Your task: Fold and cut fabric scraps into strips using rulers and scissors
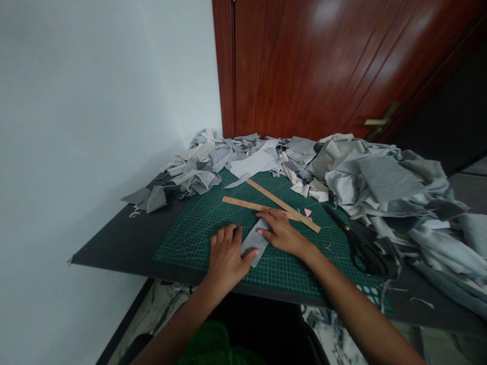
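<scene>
A small grey fabric strip [252, 242] lies slantwise on the green cutting mat [182, 238], near its front middle. My left hand [227, 253] rests on the mat just left of the strip, fingers apart, with the thumb touching the strip's lower end. Over the upper right end, my right hand [281, 232] lies with index finger and thumb spread on the cloth; its other fingers partly hide one another. Two wooden rulers cross beyond my hands, one ruler [243, 204] under the fingers of my right hand and another ruler [304, 219] slanting to the right.
Black-handled scissors [363, 253] lie at the mat's right edge, with a pink triangular piece [308, 212] left of them. Heaped grey and white fabric scraps [391, 177] border the back and right. A white wall [95, 126] stands left, a wooden door [304, 66] behind.
</scene>
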The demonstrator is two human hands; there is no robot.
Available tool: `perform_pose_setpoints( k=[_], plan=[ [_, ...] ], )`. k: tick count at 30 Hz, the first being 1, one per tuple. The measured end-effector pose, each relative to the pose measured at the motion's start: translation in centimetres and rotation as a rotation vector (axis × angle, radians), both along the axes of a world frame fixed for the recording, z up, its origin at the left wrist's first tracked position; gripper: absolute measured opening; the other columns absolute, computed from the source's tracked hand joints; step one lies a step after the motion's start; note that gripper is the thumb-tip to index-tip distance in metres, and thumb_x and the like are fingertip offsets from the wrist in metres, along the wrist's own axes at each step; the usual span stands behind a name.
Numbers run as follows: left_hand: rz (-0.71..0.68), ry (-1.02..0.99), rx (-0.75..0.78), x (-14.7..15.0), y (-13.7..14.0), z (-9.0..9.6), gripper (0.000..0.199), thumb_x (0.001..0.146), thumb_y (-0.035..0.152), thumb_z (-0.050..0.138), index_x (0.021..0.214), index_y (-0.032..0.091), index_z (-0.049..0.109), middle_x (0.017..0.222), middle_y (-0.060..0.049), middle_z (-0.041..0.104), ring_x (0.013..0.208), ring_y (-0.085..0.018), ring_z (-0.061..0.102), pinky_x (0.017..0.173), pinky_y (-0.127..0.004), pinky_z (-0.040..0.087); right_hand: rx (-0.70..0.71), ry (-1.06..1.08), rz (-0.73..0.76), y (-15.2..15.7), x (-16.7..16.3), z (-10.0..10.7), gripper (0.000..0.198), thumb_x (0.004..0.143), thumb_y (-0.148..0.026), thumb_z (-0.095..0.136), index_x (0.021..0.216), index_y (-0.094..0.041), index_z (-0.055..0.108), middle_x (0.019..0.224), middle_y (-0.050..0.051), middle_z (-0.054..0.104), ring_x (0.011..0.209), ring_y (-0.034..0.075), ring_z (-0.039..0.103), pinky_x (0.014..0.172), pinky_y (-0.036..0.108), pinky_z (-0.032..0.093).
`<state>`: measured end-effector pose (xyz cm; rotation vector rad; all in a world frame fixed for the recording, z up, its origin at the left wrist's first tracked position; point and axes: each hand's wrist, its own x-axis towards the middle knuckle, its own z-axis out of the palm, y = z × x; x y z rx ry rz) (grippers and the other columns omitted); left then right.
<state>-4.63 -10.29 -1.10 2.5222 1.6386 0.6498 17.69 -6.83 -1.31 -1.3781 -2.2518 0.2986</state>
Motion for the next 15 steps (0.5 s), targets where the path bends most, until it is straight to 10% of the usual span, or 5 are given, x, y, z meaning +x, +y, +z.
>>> perform_pose_setpoints(
  k=[9,15],
  plan=[
    [-0.072,-0.118,-0.063,-0.56,0.05,-0.41,0.038,0.08,0.04,0.084,0.112,0.023,0.071,0.125,-0.008,0.064,0.116,-0.033,0.056,0.097,-0.05,0.044,-0.094,0.186,-0.057,0.49,0.8,-0.19,0.018,0.082,-0.023,0.076,0.092,-0.021,0.061,0.095,0.004,0.062,0.092,0.025,0.058,0.09,0.043,0.044],
    [-0.089,-0.236,-0.087,-0.73,0.18,-0.45,0.04,0.079,0.036,0.083,0.114,0.024,0.068,0.12,-0.006,0.067,0.114,-0.032,0.057,0.094,-0.046,0.042,-0.291,0.762,0.056,0.33,0.85,0.47,0.035,0.08,-0.028,0.078,0.111,-0.024,0.062,0.091,-0.001,0.064,0.079,0.019,0.059,0.07,0.03,0.048]
  ],
)
